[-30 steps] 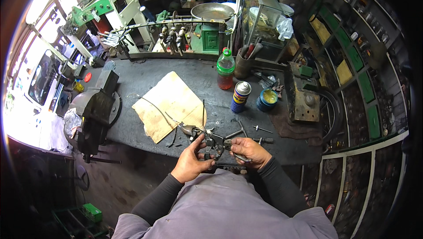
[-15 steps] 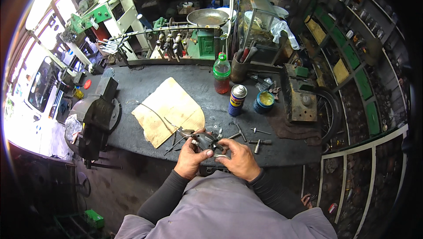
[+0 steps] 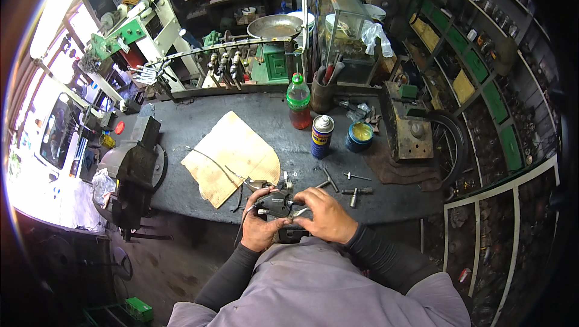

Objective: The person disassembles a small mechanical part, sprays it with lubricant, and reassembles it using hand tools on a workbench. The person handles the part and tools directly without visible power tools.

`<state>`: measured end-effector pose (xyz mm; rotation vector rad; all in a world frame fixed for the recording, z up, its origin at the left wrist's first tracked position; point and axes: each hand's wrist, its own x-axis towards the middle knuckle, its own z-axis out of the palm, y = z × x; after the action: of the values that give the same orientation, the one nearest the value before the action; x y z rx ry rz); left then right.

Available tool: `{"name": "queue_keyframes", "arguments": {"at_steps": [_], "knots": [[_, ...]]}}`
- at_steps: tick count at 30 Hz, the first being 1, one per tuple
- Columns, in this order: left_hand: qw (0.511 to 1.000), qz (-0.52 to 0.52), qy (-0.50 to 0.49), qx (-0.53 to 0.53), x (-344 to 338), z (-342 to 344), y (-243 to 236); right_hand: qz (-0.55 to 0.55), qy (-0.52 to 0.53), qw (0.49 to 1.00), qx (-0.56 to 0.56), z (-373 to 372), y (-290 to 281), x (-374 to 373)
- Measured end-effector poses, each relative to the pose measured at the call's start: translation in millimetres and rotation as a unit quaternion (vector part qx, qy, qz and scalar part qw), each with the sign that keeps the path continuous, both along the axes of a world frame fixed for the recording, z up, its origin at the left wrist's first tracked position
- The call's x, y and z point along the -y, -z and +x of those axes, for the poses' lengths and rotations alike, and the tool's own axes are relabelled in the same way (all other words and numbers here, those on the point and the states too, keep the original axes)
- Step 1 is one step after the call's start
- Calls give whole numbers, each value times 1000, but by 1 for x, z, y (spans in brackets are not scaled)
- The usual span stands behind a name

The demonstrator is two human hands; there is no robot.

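1. Held in both hands just over the near edge of the workbench: a dark mechanical part (image 3: 277,201).
2. Gripped on its left side by the left hand (image 3: 258,232), opened only about as wide as the part.
3. Pinched on its right side by the right hand (image 3: 329,215), narrowly bent beside a silvery lever (image 3: 300,211) (too covered by fingers to tell the exact contact).
4. Resting on the dark workbench (image 3: 181,113), to the left: a yellowish sheet (image 3: 238,140) under a thin cable (image 3: 212,160).
5. Lying to the right, near the hands: a T-handled tool (image 3: 330,179). Standing farther back: a blue spray can (image 3: 321,138), a bottle (image 3: 298,109) of red liquid and a blue tub (image 3: 360,140).
6. Mounted at the left end: a dark vise (image 3: 129,164).
7. Ranged along the room's right side: cluttered shelving (image 3: 476,110). Glimpsed at far left, in bright light: a vehicle (image 3: 57,131).
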<state>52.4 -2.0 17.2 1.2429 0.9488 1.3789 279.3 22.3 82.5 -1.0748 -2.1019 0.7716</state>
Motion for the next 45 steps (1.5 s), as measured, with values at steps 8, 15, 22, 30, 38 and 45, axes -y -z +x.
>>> {"name": "queue_keyframes", "arguments": {"at_steps": [8, 15, 22, 30, 38, 45], "knots": [[1000, 18, -22, -5, 0, -2, -3, 96, 33, 993, 66, -8, -3, -1], [998, -13, -21, 64, -6, 3, -6, 111, 8, 992, 67, -4, -11, -9], [949, -148, 226, 165, -40, -46, -29, 51, -11, 998, 27, 8, -49, -28], [925, -205, 231, 221, -68, -31, -30, -114, -62, 991, 14, 2, 4, -27], [917, -246, 208, 234, -43, -31, -18, -324, 103, 931, -134, 1, 35, -29], [925, -234, 286, 85, -85, -49, -27, -538, -134, 821, -137, 7, 32, -26]]}}
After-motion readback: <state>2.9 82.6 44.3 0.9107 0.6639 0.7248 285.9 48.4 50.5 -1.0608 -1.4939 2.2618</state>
